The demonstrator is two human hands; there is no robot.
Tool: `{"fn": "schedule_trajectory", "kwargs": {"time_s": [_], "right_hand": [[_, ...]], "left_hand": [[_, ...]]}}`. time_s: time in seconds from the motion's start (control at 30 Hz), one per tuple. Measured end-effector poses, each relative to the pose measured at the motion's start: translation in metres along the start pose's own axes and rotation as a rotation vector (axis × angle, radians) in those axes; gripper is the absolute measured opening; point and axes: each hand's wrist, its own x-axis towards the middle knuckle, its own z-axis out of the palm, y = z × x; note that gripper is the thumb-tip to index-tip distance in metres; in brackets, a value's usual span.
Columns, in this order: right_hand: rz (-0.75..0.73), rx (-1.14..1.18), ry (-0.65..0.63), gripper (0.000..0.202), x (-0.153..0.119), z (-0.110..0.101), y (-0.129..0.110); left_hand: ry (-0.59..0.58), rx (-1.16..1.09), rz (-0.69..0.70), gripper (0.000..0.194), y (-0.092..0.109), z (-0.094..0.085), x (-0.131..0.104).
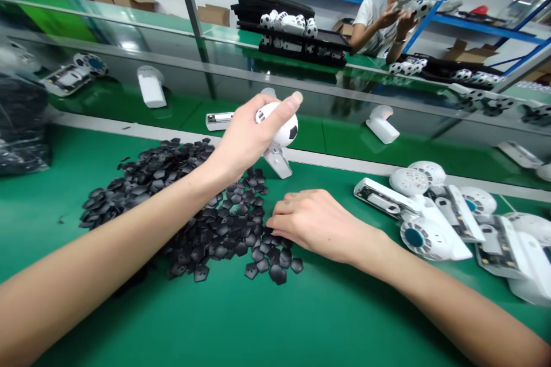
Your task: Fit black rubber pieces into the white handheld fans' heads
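Note:
My left hand [258,129] grips the round head of a white handheld fan [284,126], its thumb over the top. The head carries black football-style patches, and the short white handle points down. Below and to the left spreads a large heap of black pentagon pieces [224,229] on the green table. My right hand [316,223] rests at the heap's right edge, fingers bent together among the pieces. Its fingertips are partly hidden, so whatever they pinch cannot be made out.
Several white fan bodies [430,235], some with open handles, lie at the right. On the conveyor [327,132] beyond sit more fan parts [383,124]. A dark plastic bag [21,126] stands at the left edge. Across the line, a person [379,26] holds a patterned fan.

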Motion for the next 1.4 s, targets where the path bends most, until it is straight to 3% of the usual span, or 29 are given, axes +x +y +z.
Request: {"fn": "schedule_trajectory", "kwargs": {"time_s": [0.2, 0.33, 0.5, 0.67, 0.77, 0.93, 1.0, 1.13, 1.4], "right_hand": [[-0.063, -0.131, 0.035, 0.018, 0.007, 0.008, -0.003], [0.033, -0.138, 0.001, 0.018, -0.004, -0.011, -0.002], [0.326, -0.201, -0.206, 0.032, -0.021, -0.031, -0.008], [0.318, -0.125, -0.224, 0.025, -0.013, -0.029, -0.008], [0.311, 0.021, -0.083, 0.02, -0.02, -0.037, 0.009], [0.32, 0.572, 0.594, 0.011, -0.04, -0.055, 0.031], [0.289, 0.874, 0.741, 0.015, -0.039, -0.056, 0.031], [0.228, 1.201, 0.803, 0.017, -0.028, -0.054, 0.027], [0.284, 1.147, 0.885, 0.016, -0.026, -0.05, 0.034]], "left_hand": [[-0.061, 0.159, 0.002, 0.056, 0.003, -0.009, 0.003], [-0.12, 0.404, 0.01, 0.062, 0.01, -0.021, 0.006], [-0.35, 0.39, -0.284, 0.07, 0.019, -0.038, 0.012], [-0.43, 0.145, -0.498, 0.059, 0.031, -0.045, 0.007], [-0.452, -0.071, -0.548, 0.059, 0.033, -0.044, 0.003], [-0.376, -0.498, -0.526, 0.062, 0.03, -0.03, -0.002], [-0.34, -0.572, -0.463, 0.063, 0.028, -0.021, -0.006], [-0.3, -0.582, -0.346, 0.043, 0.024, -0.005, -0.015], [-0.206, -0.217, -0.031, 0.034, 0.012, 0.005, -0.028]]}}
